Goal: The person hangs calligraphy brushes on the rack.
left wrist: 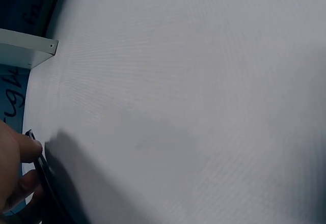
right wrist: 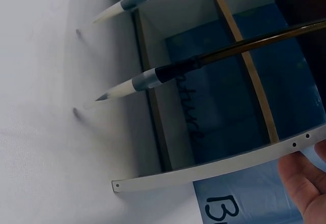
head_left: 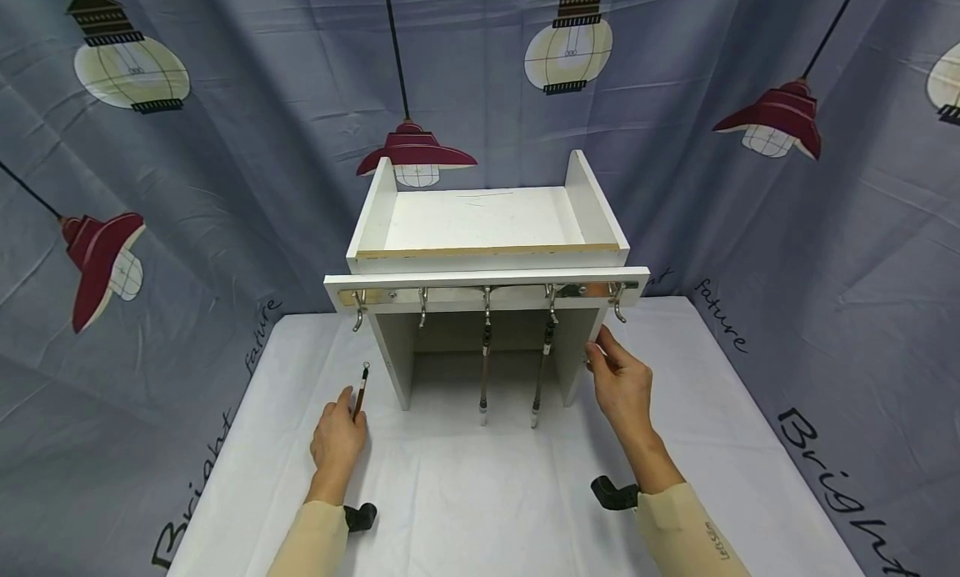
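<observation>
My left hand [head_left: 337,444] pinches a writing brush [head_left: 362,392] with a brown handle and a small loop at its upper end. The left wrist view has only dark part of that brush [left wrist: 47,178] beside the fingers; its bristles are hidden. To the right stands a white wooden shelf [head_left: 480,281] with a row of metal hooks along its front rail. Two pale-tipped brushes [head_left: 485,368] hang from hooks, tips down. My right hand [head_left: 624,385] touches the outside of the shelf's right side panel [right wrist: 229,164] with its fingertips.
The shelf stands on a white-covered table [head_left: 465,510]. Its upper tray [head_left: 487,218] is open at the top. A blue-grey curtain [head_left: 247,143] printed with lamps surrounds the table. Black wrist mounts [head_left: 615,494] stick out near both sleeves.
</observation>
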Demonstrator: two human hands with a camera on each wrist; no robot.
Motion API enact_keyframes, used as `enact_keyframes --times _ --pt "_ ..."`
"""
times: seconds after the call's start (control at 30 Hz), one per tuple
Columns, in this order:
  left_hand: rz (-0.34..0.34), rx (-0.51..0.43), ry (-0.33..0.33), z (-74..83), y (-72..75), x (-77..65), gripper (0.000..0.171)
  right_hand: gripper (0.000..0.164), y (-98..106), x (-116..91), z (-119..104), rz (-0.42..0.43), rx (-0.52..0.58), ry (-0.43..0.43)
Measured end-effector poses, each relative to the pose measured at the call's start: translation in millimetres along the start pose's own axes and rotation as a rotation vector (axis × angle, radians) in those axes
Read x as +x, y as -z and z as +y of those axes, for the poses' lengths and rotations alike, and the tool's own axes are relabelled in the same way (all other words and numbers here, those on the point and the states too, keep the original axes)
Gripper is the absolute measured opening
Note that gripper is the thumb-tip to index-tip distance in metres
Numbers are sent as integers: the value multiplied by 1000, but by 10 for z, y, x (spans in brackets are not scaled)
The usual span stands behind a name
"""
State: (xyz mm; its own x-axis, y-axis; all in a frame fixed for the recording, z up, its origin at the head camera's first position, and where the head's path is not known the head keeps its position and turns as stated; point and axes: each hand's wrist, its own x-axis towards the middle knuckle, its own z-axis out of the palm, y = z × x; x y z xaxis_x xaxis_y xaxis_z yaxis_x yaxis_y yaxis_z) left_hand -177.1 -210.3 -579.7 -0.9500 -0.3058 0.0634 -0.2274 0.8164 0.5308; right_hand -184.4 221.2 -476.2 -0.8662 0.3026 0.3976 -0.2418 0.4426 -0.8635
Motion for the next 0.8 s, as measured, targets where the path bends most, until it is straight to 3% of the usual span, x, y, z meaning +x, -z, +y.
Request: enact_keyframes --times 0.37,0.8 --pt "-30 24 9 2 4 -32 38 44 2 -8 -28 -1 -5 2" --pt "-10 -12 7 -33 1 -69 39 43 -2 -10 -20 8 6 7"
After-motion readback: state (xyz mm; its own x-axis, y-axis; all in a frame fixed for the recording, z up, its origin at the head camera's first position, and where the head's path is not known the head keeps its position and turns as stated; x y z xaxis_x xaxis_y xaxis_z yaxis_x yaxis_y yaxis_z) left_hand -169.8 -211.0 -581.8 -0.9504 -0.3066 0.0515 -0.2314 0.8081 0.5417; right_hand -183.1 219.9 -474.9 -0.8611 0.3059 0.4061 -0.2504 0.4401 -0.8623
